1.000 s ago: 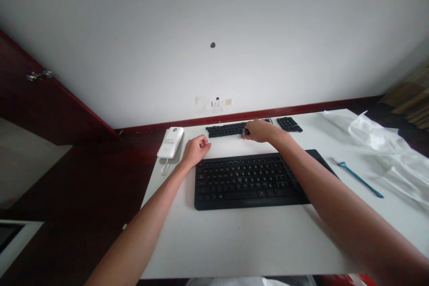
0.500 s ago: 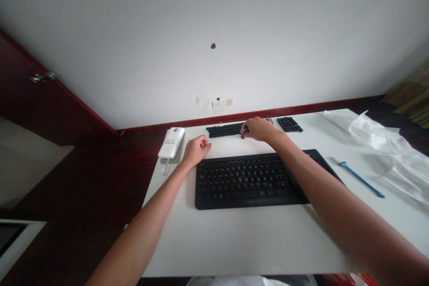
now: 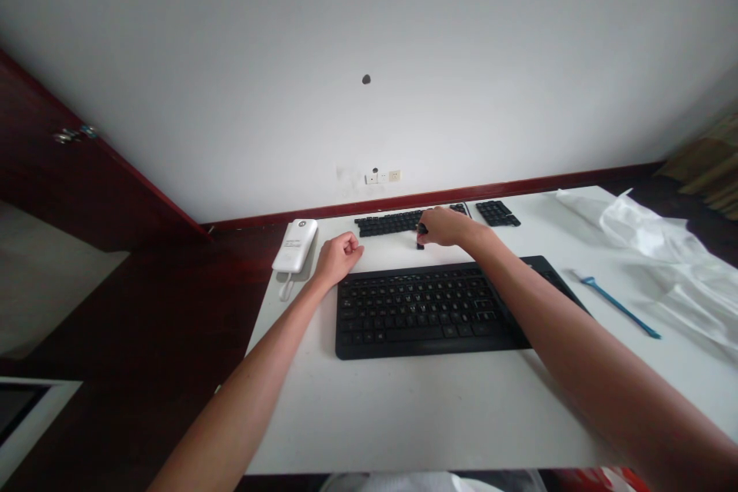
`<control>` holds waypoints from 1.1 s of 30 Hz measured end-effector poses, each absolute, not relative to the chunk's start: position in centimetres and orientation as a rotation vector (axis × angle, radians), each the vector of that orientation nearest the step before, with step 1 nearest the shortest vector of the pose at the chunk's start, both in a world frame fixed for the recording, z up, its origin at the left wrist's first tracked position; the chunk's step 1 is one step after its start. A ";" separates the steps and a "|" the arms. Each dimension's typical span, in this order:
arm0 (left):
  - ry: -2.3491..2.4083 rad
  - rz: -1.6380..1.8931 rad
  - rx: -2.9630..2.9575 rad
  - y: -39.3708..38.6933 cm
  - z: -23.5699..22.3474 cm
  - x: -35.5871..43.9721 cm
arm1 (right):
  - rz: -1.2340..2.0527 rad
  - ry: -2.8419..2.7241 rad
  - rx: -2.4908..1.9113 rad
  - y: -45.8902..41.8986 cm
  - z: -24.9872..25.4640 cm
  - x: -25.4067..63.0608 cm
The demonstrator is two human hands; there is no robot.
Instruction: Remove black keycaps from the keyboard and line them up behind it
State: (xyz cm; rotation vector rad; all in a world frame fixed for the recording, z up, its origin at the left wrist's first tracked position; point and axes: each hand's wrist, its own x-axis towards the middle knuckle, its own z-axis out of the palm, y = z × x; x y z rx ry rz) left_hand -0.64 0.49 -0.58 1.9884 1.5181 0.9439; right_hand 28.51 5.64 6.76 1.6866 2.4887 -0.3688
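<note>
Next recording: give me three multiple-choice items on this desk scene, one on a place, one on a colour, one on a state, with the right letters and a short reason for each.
1. Where does the white power bank lie?
A. Left of the left hand
B. On the black keyboard
C. Under the white plastic sheet

2. What colour is the thin tool right of the keyboard?
A. Red
B. Blue
C. Yellow

3. How is the left hand?
A. Spread flat on the keyboard
B. Closed in a loose fist on the table
C. Raised in the air

Key:
1 A, the power bank lies at the table's left edge, just beyond the fist.
2 B, the tool shows plainly blue against the white table.
3 B, the fingers are curled in and the hand rests beside the keyboard's far left corner, while the right hand pinches a small black piece.
</note>
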 end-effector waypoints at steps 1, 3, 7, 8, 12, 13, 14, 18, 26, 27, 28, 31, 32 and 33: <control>1.521 0.944 1.989 0.5 -0.6 -0.6 | -0.371 2.489 1.687 5.6 6.9 28.5; 1.526 0.942 1.993 0.5 -0.6 -0.6 | -0.379 2.490 1.688 5.5 7.3 28.5; 1.523 0.941 2.007 0.5 -0.5 -0.6 | -0.410 2.503 1.641 5.4 7.6 28.5; 1.521 0.944 2.008 0.5 -0.5 -0.6 | -0.418 2.505 1.623 5.4 7.6 28.4; 1.525 0.946 2.003 0.5 -0.5 -0.6 | -0.427 2.490 1.587 5.3 7.0 28.0; 1.526 0.946 2.001 0.5 -0.5 -0.6 | -0.424 2.487 1.585 5.4 6.9 28.0; 1.525 0.946 2.000 0.5 -0.5 -0.6 | -0.422 2.486 1.582 5.4 6.8 28.0; 1.521 0.947 1.995 0.5 -0.4 -0.6 | -0.423 2.480 1.568 5.4 6.7 28.1; 1.531 0.943 1.984 0.3 -0.1 -0.5 | -0.406 2.443 1.561 5.2 6.8 28.1; 1.531 0.944 1.984 0.3 -0.1 -0.5 | -0.404 2.437 1.560 5.1 6.8 28.0; 1.530 0.946 1.984 0.3 -0.1 -0.5 | -0.402 2.431 1.561 5.1 6.8 28.0; 1.526 0.949 1.986 0.3 -0.1 -0.5 | -0.397 2.423 1.563 4.8 6.9 28.0; 1.527 0.948 1.990 0.3 -0.1 -0.5 | -0.395 2.421 1.564 4.8 6.9 28.0; 1.529 0.946 1.995 0.3 -0.1 -0.5 | -0.393 2.420 1.564 4.7 6.9 28.0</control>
